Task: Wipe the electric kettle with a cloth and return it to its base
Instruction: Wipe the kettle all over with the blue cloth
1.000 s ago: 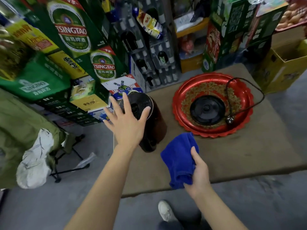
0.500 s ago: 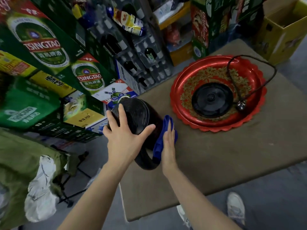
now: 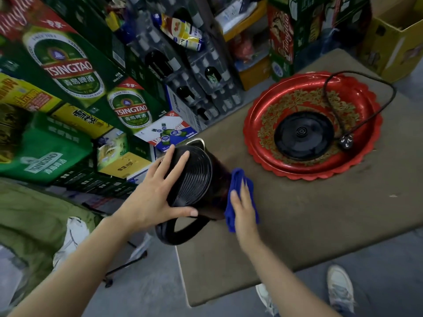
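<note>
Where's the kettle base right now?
Head view, right of centre: the black kettle base sits inside the red tray on the table, apart from the kettle.

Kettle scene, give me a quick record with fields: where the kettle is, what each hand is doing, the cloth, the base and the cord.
kettle: black kettle standing on the table, off its base
left hand: left hand spread flat over the kettle's lid
right hand: right hand pressing the blue cloth against the kettle's side
base: round black base empty, inside the red tray
cord: cord loops over the tray's rim, plug lying in the tray
stage: wiping under way, kettle not yet returned
</note>
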{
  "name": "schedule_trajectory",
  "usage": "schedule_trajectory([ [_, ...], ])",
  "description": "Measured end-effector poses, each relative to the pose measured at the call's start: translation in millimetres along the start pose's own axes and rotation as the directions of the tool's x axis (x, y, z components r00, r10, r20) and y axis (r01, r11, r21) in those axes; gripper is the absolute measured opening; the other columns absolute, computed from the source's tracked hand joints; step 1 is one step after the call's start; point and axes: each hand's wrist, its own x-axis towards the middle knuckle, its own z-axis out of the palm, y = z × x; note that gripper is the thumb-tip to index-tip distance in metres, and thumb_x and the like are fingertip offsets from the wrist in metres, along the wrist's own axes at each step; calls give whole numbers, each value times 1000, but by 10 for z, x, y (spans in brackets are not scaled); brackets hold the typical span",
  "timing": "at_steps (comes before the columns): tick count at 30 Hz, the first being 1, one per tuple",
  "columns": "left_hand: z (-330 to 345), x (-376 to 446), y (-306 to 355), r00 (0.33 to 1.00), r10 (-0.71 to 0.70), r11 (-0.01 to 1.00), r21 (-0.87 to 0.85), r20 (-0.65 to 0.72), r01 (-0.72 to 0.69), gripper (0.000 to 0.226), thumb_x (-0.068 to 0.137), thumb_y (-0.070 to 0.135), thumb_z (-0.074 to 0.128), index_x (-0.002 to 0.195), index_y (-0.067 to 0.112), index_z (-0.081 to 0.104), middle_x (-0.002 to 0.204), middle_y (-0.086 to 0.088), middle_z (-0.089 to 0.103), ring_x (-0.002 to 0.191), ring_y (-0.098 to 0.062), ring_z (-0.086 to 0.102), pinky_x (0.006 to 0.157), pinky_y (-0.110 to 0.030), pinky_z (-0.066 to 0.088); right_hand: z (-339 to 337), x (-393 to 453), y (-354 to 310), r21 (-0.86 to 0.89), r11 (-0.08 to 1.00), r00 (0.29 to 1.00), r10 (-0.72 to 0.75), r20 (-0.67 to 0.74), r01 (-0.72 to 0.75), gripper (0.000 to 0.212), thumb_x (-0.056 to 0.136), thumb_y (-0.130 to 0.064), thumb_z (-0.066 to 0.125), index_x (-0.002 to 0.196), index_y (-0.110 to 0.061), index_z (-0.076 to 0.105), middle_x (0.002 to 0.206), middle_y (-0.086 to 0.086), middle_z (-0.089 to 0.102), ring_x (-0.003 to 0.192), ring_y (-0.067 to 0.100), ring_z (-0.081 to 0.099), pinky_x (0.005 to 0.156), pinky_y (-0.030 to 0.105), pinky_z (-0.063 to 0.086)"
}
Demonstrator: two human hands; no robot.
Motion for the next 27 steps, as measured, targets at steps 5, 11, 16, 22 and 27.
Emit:
schedule_trajectory([
  [5,-43,66,282,967,-252,938,-252,-21,239,122,54,101,44,155,51,-1,169,6,-9,156,-24,-6,125,-53,12,248,-265,-457,-179,935,949,-314,-11,307,50,97,-46,26,147,-42,19,159,-20,18,147,-6,11,119,21,6],
  [11,127,400,715,828,-534,844,-164,-169,510,118,65,91,49,158,41,-1,169,-6,2,153,-35,6,114,-67,20,-16,458,-542,-228,964,989,-123,76,138,51,101,-45,32,145,-22,46,151,-7,44,143,9,31,122,39,9],
  [16,208,252,600,888,-397,918,-117,-233,380,118,56,95,37,157,45,2,168,-4,10,153,-32,11,111,-65,24,-101,202,-159,-79,991,994,107,-21,-108,54,104,-44,36,153,-25,28,161,-9,24,151,10,14,124,42,9],
  [22,269,7,620,927,-209,978,-58,-311,201,111,67,88,46,159,36,12,165,-7,20,151,-33,19,109,-60,31,-23,-149,-624,-207,957,978,-208,6,205,45,87,-63,24,131,-61,32,144,-35,35,123,-13,26,110,21,12],
  [27,507,-467,488,904,-109,994,-70,-413,88,109,75,83,49,158,17,21,163,-17,22,150,-40,20,114,-58,25,-156,331,-541,-412,862,936,-176,304,295,69,82,-72,31,140,-40,48,145,-31,41,145,11,21,119,42,4],
])
